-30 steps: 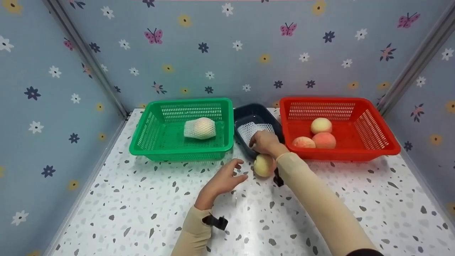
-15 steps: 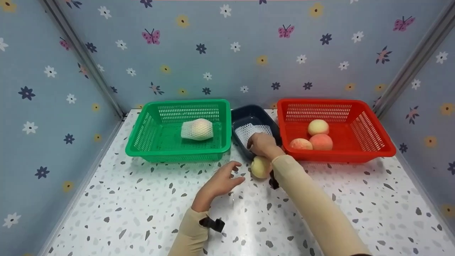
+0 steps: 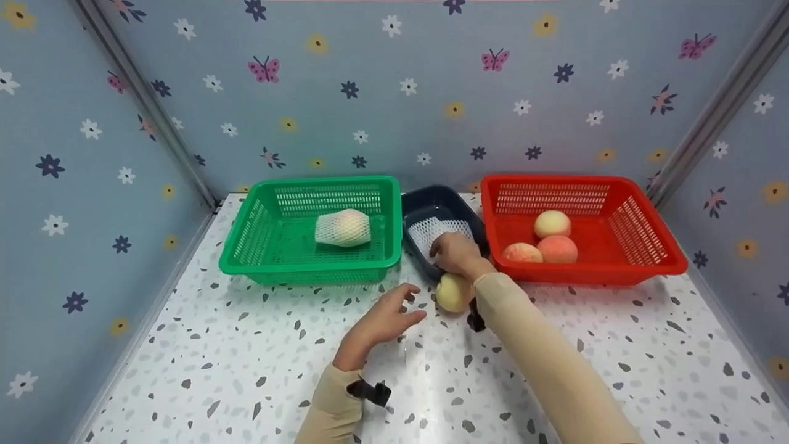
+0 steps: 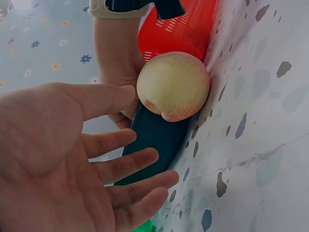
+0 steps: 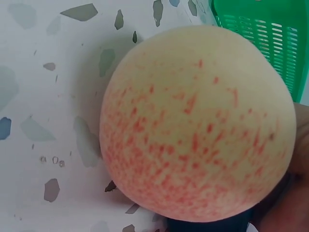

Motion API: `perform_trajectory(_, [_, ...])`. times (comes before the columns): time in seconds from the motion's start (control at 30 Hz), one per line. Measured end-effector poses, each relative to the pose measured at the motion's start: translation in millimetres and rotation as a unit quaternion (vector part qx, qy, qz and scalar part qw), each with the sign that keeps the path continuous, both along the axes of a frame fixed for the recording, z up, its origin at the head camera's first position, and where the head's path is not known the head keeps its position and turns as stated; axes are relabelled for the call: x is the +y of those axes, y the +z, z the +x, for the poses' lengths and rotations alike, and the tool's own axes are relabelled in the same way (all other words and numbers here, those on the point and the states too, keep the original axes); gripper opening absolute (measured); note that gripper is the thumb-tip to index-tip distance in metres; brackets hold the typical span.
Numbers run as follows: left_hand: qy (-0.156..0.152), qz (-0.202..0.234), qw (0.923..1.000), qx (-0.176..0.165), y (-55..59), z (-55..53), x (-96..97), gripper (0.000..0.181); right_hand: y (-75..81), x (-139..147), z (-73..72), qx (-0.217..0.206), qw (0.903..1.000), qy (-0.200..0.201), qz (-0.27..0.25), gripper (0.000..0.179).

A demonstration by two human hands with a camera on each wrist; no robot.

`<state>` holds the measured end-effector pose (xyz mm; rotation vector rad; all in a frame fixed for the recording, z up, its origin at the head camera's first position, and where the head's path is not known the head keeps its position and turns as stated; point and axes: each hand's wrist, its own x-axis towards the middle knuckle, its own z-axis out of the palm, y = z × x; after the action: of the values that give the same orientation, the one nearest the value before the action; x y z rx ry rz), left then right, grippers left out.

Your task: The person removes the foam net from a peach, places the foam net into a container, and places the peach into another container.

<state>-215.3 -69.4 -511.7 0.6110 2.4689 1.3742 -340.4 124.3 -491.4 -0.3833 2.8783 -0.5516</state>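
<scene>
My right hand reaches down into a dark blue tray, fingertips bent at the white foam fruit nets lying there. The hand covers part of the nets, and I cannot tell whether it grips one. A pale yellow peach with red speckles sits on the table just in front of the tray, below the right wrist. In the right wrist view this peach hides most of the hand. My left hand hovers left of the peach, fingers spread and relaxed, palm facing it, holding nothing.
At the left stands a green basket containing a peach in a foam net. A red basket on the right holds three bare peaches, one of them yellowish. Behind them rises a flower-patterned wall.
Both hands keep almost the same pose, the right one at the foam nets and the left one beside the peach. The head view has shifted slightly.
</scene>
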Motion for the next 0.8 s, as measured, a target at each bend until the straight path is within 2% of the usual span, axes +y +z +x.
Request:
perform_trajectory(0.27, [0.002, -0.010, 0.9999, -0.007, 0.8, 0.2, 2.5, 0.048, 2.4, -2, -1.3, -0.014, 0.9999, 0.001, 0.005, 0.018])
perform_trajectory(0.5, [-0.009, -0.023, 0.9997, 0.003, 2.1, 3.8, 4.6, 0.048, 2.3, 1, 2.8, 0.009, 0.9998, 0.016, -0.002, 0.014])
perform_trajectory(0.63, [-0.002, -0.039, 0.9992, 0.008, 8.3, 5.9, 0.8, 0.046, 4.7, 4, 5.5, 0.025, 0.9993, 0.021, -0.019, 0.014])
perform_trajectory(0.8, [0.002, -0.056, 0.9984, 0.011, 18.7, 11.5, -5.3, 0.046, 15.1, 7, 11.3, 0.061, 0.9965, 0.032, -0.046, 0.013])
